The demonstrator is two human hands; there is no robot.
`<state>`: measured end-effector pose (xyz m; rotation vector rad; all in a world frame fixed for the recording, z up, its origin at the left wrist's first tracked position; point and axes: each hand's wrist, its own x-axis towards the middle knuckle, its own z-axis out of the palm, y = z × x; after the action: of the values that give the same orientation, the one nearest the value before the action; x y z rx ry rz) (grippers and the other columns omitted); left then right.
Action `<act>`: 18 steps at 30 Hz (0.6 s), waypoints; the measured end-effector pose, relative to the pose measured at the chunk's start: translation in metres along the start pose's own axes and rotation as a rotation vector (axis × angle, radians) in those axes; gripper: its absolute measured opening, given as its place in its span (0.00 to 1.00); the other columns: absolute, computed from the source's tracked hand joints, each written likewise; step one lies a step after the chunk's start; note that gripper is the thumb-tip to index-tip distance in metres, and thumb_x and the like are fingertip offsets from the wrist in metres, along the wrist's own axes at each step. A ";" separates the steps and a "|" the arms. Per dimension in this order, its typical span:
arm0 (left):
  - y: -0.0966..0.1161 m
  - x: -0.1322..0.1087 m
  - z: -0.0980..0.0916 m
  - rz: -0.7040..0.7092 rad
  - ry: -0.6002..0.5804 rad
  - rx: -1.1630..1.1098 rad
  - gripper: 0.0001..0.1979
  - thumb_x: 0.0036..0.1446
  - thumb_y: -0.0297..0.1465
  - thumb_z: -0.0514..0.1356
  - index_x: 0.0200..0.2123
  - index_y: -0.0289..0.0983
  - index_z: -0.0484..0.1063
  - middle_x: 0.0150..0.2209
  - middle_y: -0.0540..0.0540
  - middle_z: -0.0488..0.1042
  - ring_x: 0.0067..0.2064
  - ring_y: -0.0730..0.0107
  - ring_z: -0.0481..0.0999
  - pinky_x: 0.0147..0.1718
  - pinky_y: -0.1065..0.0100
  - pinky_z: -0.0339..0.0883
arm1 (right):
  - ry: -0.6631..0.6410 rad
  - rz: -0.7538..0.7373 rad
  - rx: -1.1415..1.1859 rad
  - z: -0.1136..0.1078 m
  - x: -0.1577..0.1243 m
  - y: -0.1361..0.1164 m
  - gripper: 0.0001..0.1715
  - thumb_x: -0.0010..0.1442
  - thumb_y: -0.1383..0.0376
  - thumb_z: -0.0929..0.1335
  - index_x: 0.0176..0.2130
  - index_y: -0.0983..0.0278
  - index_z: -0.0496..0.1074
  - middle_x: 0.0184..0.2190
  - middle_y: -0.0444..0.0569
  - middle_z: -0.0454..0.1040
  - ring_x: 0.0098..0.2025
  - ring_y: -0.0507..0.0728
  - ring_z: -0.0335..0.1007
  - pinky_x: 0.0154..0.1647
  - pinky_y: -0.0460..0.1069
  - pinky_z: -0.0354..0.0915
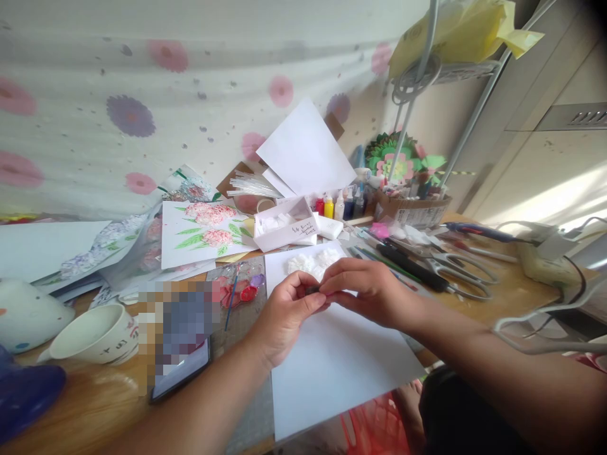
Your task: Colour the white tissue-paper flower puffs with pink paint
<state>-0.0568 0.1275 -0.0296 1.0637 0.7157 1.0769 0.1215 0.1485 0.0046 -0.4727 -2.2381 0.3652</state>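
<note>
My left hand [284, 313] and my right hand [367, 291] meet above a large white sheet [341, 360]. Thumbs and fingertips are pinched together around a small dark piece [312, 291], mostly hidden by the fingers; its kind I cannot make out. Just behind my hands, two clusters of white petal-like bits [303, 261] lie on the sheet's far end. Left of the sheet, a clear palette [232, 292] holds red and purple paint, with a thin blue brush [232, 303] across it.
A phone [183, 373], partly pixelated, and a white cup [95, 335] stand at left. Behind are a white box [287, 226] of pale pieces, a flower picture [203, 237] and paint bottles [329, 207]. Scissors [462, 272] and a glue gun [484, 232] lie at right.
</note>
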 end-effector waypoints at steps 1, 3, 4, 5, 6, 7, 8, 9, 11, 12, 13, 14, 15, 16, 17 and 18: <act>0.000 0.000 0.000 0.003 0.006 0.006 0.08 0.49 0.29 0.66 0.33 0.36 0.69 0.33 0.49 0.70 0.38 0.70 0.70 0.43 0.64 0.62 | 0.006 -0.004 -0.015 0.000 0.000 -0.001 0.04 0.56 0.71 0.67 0.33 0.66 0.73 0.32 0.52 0.74 0.34 0.52 0.72 0.33 0.46 0.69; -0.001 -0.001 0.001 0.026 0.030 0.027 0.09 0.49 0.28 0.65 0.34 0.38 0.69 0.34 0.50 0.70 0.39 0.70 0.70 0.44 0.64 0.62 | 0.019 -0.006 -0.042 0.001 0.000 -0.002 0.06 0.55 0.74 0.66 0.32 0.66 0.73 0.32 0.52 0.74 0.33 0.52 0.72 0.33 0.46 0.69; -0.001 -0.001 0.002 0.042 0.043 0.042 0.09 0.50 0.28 0.65 0.36 0.39 0.69 0.35 0.50 0.71 0.40 0.70 0.70 0.45 0.64 0.61 | 0.026 0.001 -0.047 0.002 0.000 -0.003 0.07 0.54 0.75 0.66 0.31 0.66 0.72 0.31 0.52 0.73 0.33 0.52 0.71 0.32 0.46 0.69; -0.001 -0.002 0.002 0.058 0.050 0.057 0.10 0.51 0.28 0.64 0.38 0.40 0.69 0.35 0.50 0.71 0.40 0.69 0.70 0.46 0.64 0.61 | 0.034 0.016 -0.044 0.004 0.001 -0.004 0.07 0.52 0.75 0.66 0.30 0.66 0.72 0.31 0.51 0.73 0.33 0.52 0.71 0.32 0.46 0.68; -0.002 -0.002 0.002 0.076 0.053 0.071 0.12 0.52 0.28 0.63 0.41 0.41 0.69 0.36 0.50 0.72 0.41 0.69 0.70 0.46 0.63 0.61 | 0.041 0.041 -0.030 0.004 0.001 -0.004 0.08 0.51 0.76 0.66 0.29 0.66 0.72 0.30 0.51 0.73 0.32 0.52 0.70 0.32 0.46 0.68; -0.002 -0.002 0.003 0.093 0.054 0.083 0.12 0.53 0.28 0.62 0.43 0.42 0.69 0.35 0.50 0.72 0.41 0.68 0.71 0.47 0.62 0.61 | 0.047 0.083 -0.004 0.005 0.001 -0.005 0.08 0.49 0.77 0.66 0.29 0.66 0.71 0.29 0.50 0.73 0.31 0.52 0.70 0.32 0.47 0.67; -0.003 -0.002 0.003 0.106 0.056 0.092 0.13 0.54 0.29 0.61 0.44 0.41 0.69 0.35 0.49 0.72 0.41 0.67 0.71 0.47 0.62 0.61 | 0.053 0.142 0.044 0.005 0.002 -0.005 0.08 0.48 0.77 0.66 0.28 0.67 0.71 0.28 0.50 0.73 0.30 0.52 0.69 0.31 0.47 0.67; -0.003 -0.002 0.002 0.113 0.063 0.095 0.12 0.54 0.29 0.61 0.44 0.41 0.71 0.34 0.49 0.72 0.41 0.67 0.71 0.47 0.62 0.61 | 0.059 0.215 0.118 0.004 0.002 -0.005 0.07 0.48 0.77 0.67 0.28 0.67 0.71 0.28 0.49 0.73 0.29 0.52 0.68 0.30 0.47 0.67; -0.003 0.000 0.001 0.115 0.097 0.095 0.10 0.53 0.29 0.62 0.41 0.39 0.73 0.35 0.49 0.72 0.40 0.67 0.71 0.47 0.62 0.62 | 0.098 0.362 0.343 0.001 0.003 -0.004 0.05 0.48 0.75 0.68 0.27 0.67 0.71 0.26 0.47 0.72 0.28 0.50 0.67 0.28 0.46 0.65; -0.003 0.001 0.001 0.112 0.117 0.091 0.09 0.53 0.30 0.62 0.40 0.39 0.73 0.35 0.49 0.72 0.39 0.68 0.71 0.46 0.62 0.63 | 0.135 0.415 0.478 -0.002 0.004 -0.004 0.04 0.48 0.74 0.69 0.27 0.67 0.71 0.25 0.46 0.71 0.27 0.50 0.67 0.27 0.46 0.64; -0.002 0.002 0.000 0.108 0.133 0.085 0.08 0.53 0.30 0.63 0.38 0.39 0.74 0.35 0.49 0.72 0.38 0.69 0.71 0.46 0.63 0.63 | 0.181 0.447 0.610 -0.004 0.004 -0.003 0.03 0.49 0.73 0.70 0.26 0.67 0.71 0.23 0.45 0.71 0.26 0.50 0.66 0.27 0.46 0.64; -0.002 0.002 -0.001 0.106 0.144 0.076 0.07 0.52 0.31 0.63 0.37 0.39 0.73 0.35 0.50 0.72 0.37 0.70 0.71 0.45 0.63 0.64 | 0.231 0.459 0.725 -0.007 0.005 -0.003 0.03 0.49 0.73 0.70 0.26 0.66 0.71 0.22 0.44 0.71 0.26 0.49 0.66 0.27 0.46 0.63; -0.002 0.003 -0.001 0.105 0.149 0.065 0.06 0.53 0.31 0.63 0.36 0.39 0.73 0.35 0.50 0.71 0.36 0.71 0.70 0.44 0.63 0.65 | 0.279 0.461 0.811 -0.010 0.005 -0.002 0.04 0.48 0.72 0.71 0.26 0.66 0.72 0.21 0.43 0.71 0.26 0.49 0.66 0.27 0.46 0.63; -0.002 0.003 -0.001 0.101 0.150 0.054 0.06 0.53 0.31 0.62 0.36 0.39 0.73 0.34 0.51 0.71 0.36 0.72 0.70 0.43 0.64 0.65 | 0.322 0.460 0.869 -0.013 0.006 -0.002 0.04 0.48 0.73 0.71 0.26 0.65 0.72 0.21 0.43 0.71 0.26 0.49 0.66 0.27 0.46 0.63; -0.001 0.003 -0.001 0.093 0.147 0.045 0.05 0.53 0.31 0.62 0.35 0.39 0.72 0.33 0.51 0.70 0.35 0.72 0.70 0.43 0.64 0.66 | 0.352 0.468 0.909 -0.015 0.006 -0.001 0.04 0.47 0.73 0.72 0.26 0.65 0.73 0.21 0.43 0.72 0.26 0.49 0.66 0.28 0.46 0.63; -0.001 0.003 0.000 0.082 0.140 0.037 0.05 0.54 0.31 0.61 0.35 0.39 0.72 0.33 0.51 0.70 0.35 0.72 0.70 0.42 0.64 0.66 | 0.374 0.477 0.928 -0.017 0.006 -0.001 0.05 0.47 0.73 0.72 0.27 0.65 0.73 0.22 0.44 0.73 0.26 0.49 0.67 0.28 0.46 0.63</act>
<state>-0.0553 0.1303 -0.0308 1.0643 0.8124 1.2219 0.1305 0.1523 0.0196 -0.4939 -1.3627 1.3516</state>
